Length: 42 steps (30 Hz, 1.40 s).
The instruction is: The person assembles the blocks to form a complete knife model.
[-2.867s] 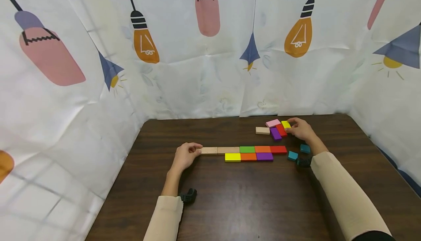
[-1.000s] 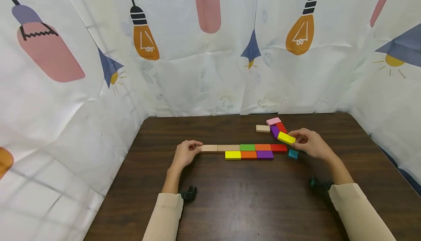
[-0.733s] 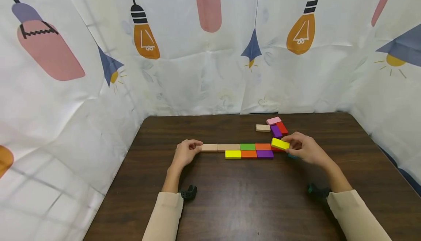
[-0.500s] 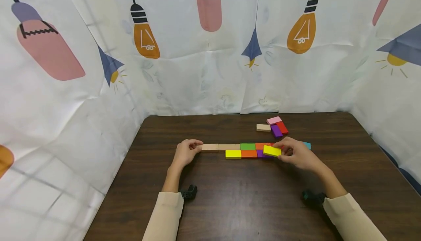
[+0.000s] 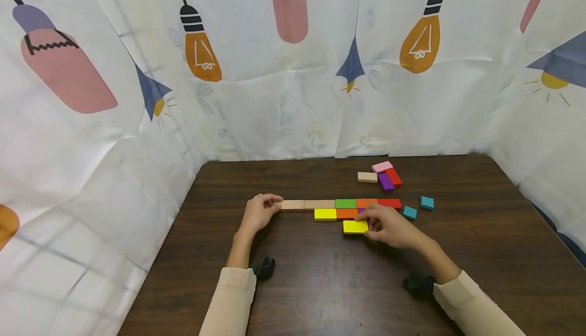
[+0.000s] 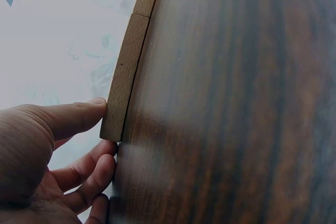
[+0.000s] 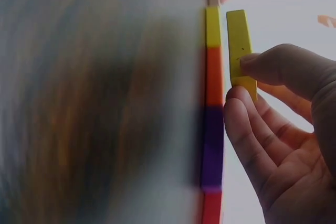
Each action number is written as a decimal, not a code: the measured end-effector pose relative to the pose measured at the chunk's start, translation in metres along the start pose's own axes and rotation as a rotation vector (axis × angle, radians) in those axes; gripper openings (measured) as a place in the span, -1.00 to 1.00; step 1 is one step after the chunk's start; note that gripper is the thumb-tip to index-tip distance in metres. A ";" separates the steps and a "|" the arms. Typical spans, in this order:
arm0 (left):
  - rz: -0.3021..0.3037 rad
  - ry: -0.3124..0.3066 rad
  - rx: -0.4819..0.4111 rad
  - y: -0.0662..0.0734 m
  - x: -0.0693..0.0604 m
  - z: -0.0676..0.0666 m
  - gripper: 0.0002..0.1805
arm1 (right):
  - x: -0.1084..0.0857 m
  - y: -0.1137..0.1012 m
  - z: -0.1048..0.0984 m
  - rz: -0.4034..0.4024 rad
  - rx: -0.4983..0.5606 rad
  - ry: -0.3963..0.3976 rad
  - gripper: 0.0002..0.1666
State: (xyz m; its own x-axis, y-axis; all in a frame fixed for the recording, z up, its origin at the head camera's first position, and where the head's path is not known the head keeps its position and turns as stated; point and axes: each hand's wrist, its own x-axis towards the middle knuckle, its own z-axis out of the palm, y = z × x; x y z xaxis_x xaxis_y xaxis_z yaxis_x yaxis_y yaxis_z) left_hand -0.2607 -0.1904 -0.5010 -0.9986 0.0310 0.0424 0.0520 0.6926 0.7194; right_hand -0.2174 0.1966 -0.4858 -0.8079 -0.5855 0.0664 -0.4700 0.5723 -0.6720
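Note:
Between thumb and fingers, my right hand (image 5: 389, 226) pinches a yellow wooden block (image 5: 353, 228), held just in front of the near row. That row has a yellow block (image 5: 325, 215), an orange block (image 5: 346, 215) and a purple block (image 7: 213, 145), which the right hand partly covers in the head view. Behind it runs a longer row: two plain wooden blocks, then green (image 5: 345, 203), orange (image 5: 366, 203) and red (image 5: 389, 203). At its left end, my left hand (image 5: 258, 213) holds the end of the outermost plain wooden block (image 5: 292, 205), thumb and fingertips against it.
Two teal blocks (image 5: 427, 202) lie right of the rows. Farther back sit a plain block (image 5: 368, 177), a pink block (image 5: 382, 167), a red block (image 5: 393, 177) and a purple block (image 5: 386, 182). A patterned white curtain (image 5: 293, 107) surrounds the dark wooden table (image 5: 311, 285).
My right hand has taken the yellow block from the back cluster and carried it left and nearer, past the red and purple blocks. My left hand has stayed at the row's left end.

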 end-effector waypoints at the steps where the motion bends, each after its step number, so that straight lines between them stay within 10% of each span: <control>1: 0.000 0.001 0.000 0.000 0.000 0.000 -0.82 | 0.002 -0.001 0.003 -0.006 -0.007 -0.005 -0.60; 14: 0.004 0.002 -0.002 0.000 0.000 0.000 -0.82 | 0.026 -0.021 0.031 -0.007 -0.043 -0.093 -0.66; 42: 0.002 0.006 0.000 0.000 0.000 0.001 -0.83 | 0.046 -0.038 0.039 0.070 -0.130 -0.034 -0.73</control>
State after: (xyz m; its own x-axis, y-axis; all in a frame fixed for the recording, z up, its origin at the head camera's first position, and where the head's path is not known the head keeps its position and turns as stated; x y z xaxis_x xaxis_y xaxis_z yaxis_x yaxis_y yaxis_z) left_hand -0.2611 -0.1899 -0.5020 -0.9984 0.0281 0.0480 0.0541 0.6927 0.7192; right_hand -0.2234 0.1257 -0.4859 -0.8291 -0.5591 -0.0038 -0.4563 0.6807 -0.5730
